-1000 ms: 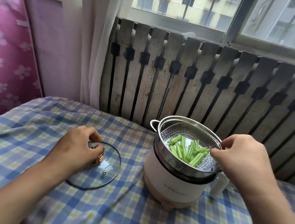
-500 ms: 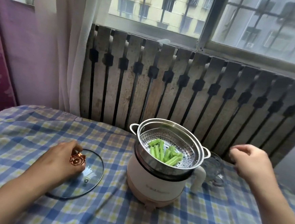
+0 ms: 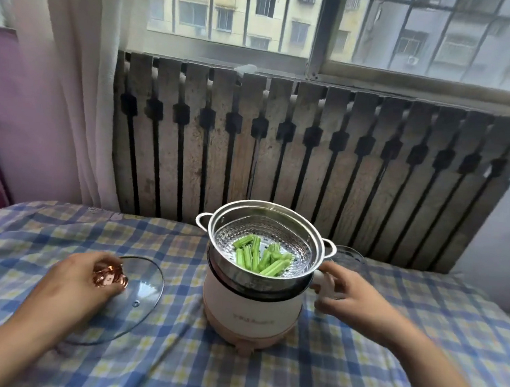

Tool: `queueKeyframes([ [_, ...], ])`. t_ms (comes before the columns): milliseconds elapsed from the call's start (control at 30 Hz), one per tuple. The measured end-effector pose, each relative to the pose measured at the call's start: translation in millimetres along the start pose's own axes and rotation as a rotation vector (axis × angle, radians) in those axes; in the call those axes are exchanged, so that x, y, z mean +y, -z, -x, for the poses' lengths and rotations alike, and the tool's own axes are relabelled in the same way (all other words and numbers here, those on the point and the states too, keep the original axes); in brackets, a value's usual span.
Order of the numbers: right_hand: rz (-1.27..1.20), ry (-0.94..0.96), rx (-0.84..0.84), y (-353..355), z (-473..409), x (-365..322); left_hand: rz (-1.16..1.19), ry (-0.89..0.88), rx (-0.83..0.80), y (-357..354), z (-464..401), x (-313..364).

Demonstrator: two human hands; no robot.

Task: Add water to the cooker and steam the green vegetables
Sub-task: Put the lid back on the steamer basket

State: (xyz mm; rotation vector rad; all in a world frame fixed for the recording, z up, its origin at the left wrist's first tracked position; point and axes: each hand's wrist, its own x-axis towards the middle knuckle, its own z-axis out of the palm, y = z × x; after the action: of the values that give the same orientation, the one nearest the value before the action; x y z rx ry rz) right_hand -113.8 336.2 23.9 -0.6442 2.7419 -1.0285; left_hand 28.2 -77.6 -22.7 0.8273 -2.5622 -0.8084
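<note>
A white and pink electric cooker point(image 3: 250, 312) stands on the checked tablecloth. A steel steamer basket point(image 3: 316, 247) sits in its top and holds cut green vegetable stalks point(image 3: 258, 257). Left of the cooker is the glass lid point(image 3: 139, 294). My left hand point(image 3: 72, 292) is closed around the lid's copper knob point(image 3: 110, 276). My right hand point(image 3: 355, 299) is at the cooker's right side, blurred, with thumb and fingers apart around the white side handle point(image 3: 317, 279). Whether it touches the handle I cannot tell.
A clear glass point(image 3: 349, 257) stands behind my right hand, close to the cooker. A slatted wooden panel point(image 3: 280, 164) and a window rise behind the table. A white curtain point(image 3: 82, 88) hangs at the back left. The blue checked cloth point(image 3: 356, 369) covers the table.
My right hand left the steamer basket's rim, swung out to the right, then came back low to the cooker's side handle. My left hand stays on the lid knob. The view has tilted upward.
</note>
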Motion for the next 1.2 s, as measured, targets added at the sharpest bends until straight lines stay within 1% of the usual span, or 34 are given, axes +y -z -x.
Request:
queueKeyframes([
  [67,0.103,0.042,0.049,-6.2,-2.2,-1.8,0.047,-0.012,0.026,7.3,-4.4,-3.7],
  [200,0.175,0.071,0.004,-13.2,-5.9,-3.4,0.122,-0.098,0.102,17.5,-27.8,-33.5],
  [300,0.205,0.049,-0.015,-15.5,-9.1,-1.9,0.249,-0.18,0.145,42.3,-38.2,-27.5],
  [400,0.206,0.02,-0.027,-16.9,-10.8,-0.4,0.306,-0.264,0.137,62.9,-29.3,16.2],
  [500,0.196,0.019,-0.02,-16.6,-9.7,-0.2,0.328,-0.325,0.14,76.7,-3.3,86.7],
  [567,0.193,0.015,-0.019,-15.8,-8.5,-0.9,0.329,-0.385,0.124,78.2,15.6,135.2],
  [667,0.189,0.003,-0.028,-15.4,-6.6,-2.5,0.289,-0.466,0.104,66.2,23.3,179.4],
  [767,0.195,-0.006,-0.024,-15.8,-6.6,-2.8,0.238,-0.522,0.051,43.1,21.7,203.4],
  [900,0.19,-0.014,-0.027,-16.2,-7.0,-1.4,0.172,-0.539,-0.031,14.6,25.2,226.7],
  [1067,0.197,0.001,-0.025,-16.0,-7.9,-0.1,0.128,-0.55,-0.021,-9.0,31.2,235.4],
  [1200,0.234,0.005,-0.029,-15.8,-7.6,-1.6,0.104,-0.539,-0.01,-14.2,34.0,239.2],
])
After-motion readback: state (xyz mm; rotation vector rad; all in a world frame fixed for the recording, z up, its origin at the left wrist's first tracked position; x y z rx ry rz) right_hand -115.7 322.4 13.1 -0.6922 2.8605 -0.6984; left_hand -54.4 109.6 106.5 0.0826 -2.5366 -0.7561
